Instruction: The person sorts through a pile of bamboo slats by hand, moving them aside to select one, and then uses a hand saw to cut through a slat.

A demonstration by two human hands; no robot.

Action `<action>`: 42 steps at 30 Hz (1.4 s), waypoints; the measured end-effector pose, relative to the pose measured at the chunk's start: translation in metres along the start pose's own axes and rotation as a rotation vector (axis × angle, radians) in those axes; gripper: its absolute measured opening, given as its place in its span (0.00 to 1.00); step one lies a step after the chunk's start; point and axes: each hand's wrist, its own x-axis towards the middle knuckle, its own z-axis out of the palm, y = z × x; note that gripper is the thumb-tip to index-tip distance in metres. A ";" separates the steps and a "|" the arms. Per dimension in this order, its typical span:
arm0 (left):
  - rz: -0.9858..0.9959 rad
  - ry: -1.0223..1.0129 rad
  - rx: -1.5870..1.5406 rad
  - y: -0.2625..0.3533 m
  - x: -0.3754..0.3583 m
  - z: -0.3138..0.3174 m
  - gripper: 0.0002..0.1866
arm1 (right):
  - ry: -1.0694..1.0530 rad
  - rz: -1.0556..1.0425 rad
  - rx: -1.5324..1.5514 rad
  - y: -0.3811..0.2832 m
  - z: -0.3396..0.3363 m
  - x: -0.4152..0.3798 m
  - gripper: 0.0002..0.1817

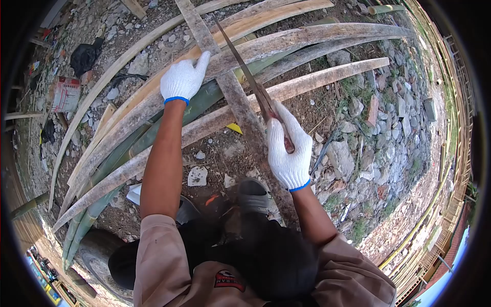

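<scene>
My right hand (290,153), in a white knit glove, is closed around the handle of a handsaw (244,66). The blade appears nearly edge-on and points up and away, crossing over a long weathered wooden plank (302,37). My left hand (180,81), gloved the same way, lies over that plank left of the blade, its thumb pointing toward the saw and its fingers bent over the wood. Beneath the plank runs a crosswise board (239,102). Green bamboo poles (204,97) lie alongside, and another plank (327,78) is nearer to me.
Stones and rubble (378,133) cover the ground at right. More long planks (115,66) lie at the far left, near a crumpled black bag (86,55) and a red-and-white container (66,94). A tire (99,256) sits at lower left. My shoes (253,194) are below the planks.
</scene>
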 end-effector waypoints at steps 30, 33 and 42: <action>0.320 0.163 0.136 -0.011 -0.030 0.000 0.43 | 0.046 -0.144 -0.053 0.006 0.002 0.001 0.24; 0.342 0.222 0.116 -0.017 -0.025 0.009 0.44 | 0.092 -0.226 0.133 0.001 0.048 0.065 0.21; 0.329 0.196 0.091 -0.018 -0.023 0.005 0.44 | 0.005 -0.129 -0.036 0.008 -0.015 -0.023 0.24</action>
